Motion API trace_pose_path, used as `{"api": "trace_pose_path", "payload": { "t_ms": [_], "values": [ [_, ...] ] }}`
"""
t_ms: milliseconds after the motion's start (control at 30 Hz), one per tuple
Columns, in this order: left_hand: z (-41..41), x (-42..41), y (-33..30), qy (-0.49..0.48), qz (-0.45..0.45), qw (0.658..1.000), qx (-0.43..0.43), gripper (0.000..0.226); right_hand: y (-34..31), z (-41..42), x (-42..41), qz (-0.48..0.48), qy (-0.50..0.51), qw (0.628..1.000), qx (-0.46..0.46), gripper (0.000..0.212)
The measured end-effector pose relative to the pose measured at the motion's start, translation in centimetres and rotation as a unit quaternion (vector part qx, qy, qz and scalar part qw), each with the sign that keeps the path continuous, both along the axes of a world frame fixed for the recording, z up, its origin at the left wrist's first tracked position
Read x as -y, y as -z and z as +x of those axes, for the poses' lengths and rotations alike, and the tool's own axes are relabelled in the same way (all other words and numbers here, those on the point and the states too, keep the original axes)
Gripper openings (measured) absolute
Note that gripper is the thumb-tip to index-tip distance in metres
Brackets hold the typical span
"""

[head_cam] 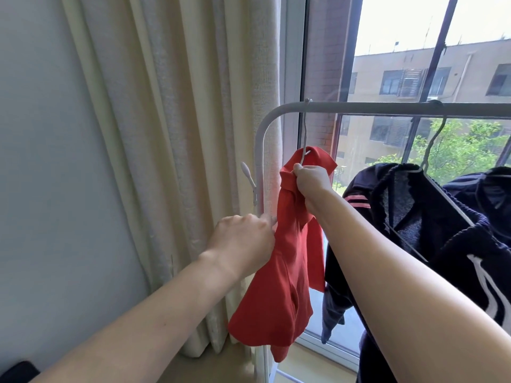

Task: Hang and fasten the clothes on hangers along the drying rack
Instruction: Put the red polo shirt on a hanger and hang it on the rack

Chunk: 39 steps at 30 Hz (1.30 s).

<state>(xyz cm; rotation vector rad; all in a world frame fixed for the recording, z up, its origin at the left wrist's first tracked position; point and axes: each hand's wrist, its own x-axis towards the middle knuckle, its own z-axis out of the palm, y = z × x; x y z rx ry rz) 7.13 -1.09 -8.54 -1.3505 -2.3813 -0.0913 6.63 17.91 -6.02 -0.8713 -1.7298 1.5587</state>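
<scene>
1. Red garment (284, 272) hangs bunched on a wire hanger (304, 139), whose hook sits over the white drying rack (359, 108) rail near the rail's curved left corner.
2. Right hand (312, 181) is clenched around the collar and the hanger's neck together; judged purpose: steady the hanger so the fabric can be worked without it swinging.
3. Left hand (243, 241) pinches the garment's left edge at about shoulder level, fingers curled into the cloth; likely pulling it out over the hanger arm, which is hidden inside the fabric.
4. Garment is not yet spread: one sleeve dangles right, body twisted. Fastening not visibly begun.
5. Dark hooded jackets (431, 217) already hang further right on the same rail, just beside the red one.
6. Curtain (166, 134) and window (414, 64) behind the rack.
</scene>
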Motion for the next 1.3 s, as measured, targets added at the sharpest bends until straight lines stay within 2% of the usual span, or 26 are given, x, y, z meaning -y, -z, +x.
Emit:
{"api": "trace_pose_path", "payload": {
  "t_ms": [167, 300, 400, 467, 567, 600, 700, 767, 900, 967, 1033, 1200, 1300],
  "values": [
    [0.9, -0.9, 0.0, 0.025, 0.003, 1.0, -0.01, 0.027, 0.0, 0.1, -0.2, 0.014, -0.003, 1.0, 0.004, 0.024],
    [0.9, -1.4, 0.0, 0.03, -0.015, 0.999, -0.03, 0.013, -0.1, 0.1, -0.3, 0.019, -0.005, 1.0, 0.009, 0.039],
    [0.3, -1.2, -0.1, 0.011, -0.007, 1.0, -0.014, 0.012, -0.2, 0.3, -0.8, 0.024, 0.003, 1.0, 0.019, 0.039],
    [0.4, -0.9, -0.3, 0.003, 0.007, 1.0, 0.0, 0.015, -0.3, 0.3, -0.9, 0.026, 0.004, 0.999, 0.024, 0.037],
    [1.1, -1.1, -0.4, 0.001, 0.001, 1.0, 0.025, 0.034, -0.3, 0.2, -0.7, 0.024, 0.008, 0.999, 0.028, 0.039],
    [1.3, -1.4, -0.2, -0.005, -0.009, 1.0, 0.008, 0.036, -0.3, 0.1, -0.5, 0.024, 0.007, 0.999, 0.031, 0.039],
    [1.7, -1.7, -0.4, -0.015, -0.027, 0.996, -0.084, 0.024, -0.5, -0.2, -0.3, 0.029, 0.004, 0.999, 0.034, 0.037],
    [1.4, -1.7, -0.2, -0.002, -0.036, 0.996, -0.086, 0.02, -0.5, -0.3, -0.3, 0.036, 0.004, 0.999, 0.037, 0.037],
    [0.4, -1.4, -1.1, 0.009, -0.045, 0.999, 0.014, 0.03, -0.7, -0.2, -0.4, 0.051, -0.002, 0.997, 0.049, 0.033],
    [-0.4, -0.6, -1.5, 0.037, -0.047, 0.987, 0.149, 0.032, -0.8, 0.0, -0.6, 0.051, 0.001, 0.997, 0.054, 0.028],
    [-1.7, 0.4, -1.3, 0.057, -0.065, 0.968, 0.235, 0.034, -0.9, 0.3, -0.8, 0.046, 0.004, 0.997, 0.06, 0.028],
    [-2.3, 1.4, -0.5, 0.023, -0.012, 0.937, 0.348, 0.036, -1.2, -0.1, -0.1, 0.004, -0.016, 0.999, 0.041, 0.022],
    [-1.4, 0.0, -0.3, 0.003, 0.021, 0.932, 0.363, 0.047, -1.4, -0.4, 0.1, -0.001, -0.025, 0.998, 0.051, 0.023]
  ]
}}
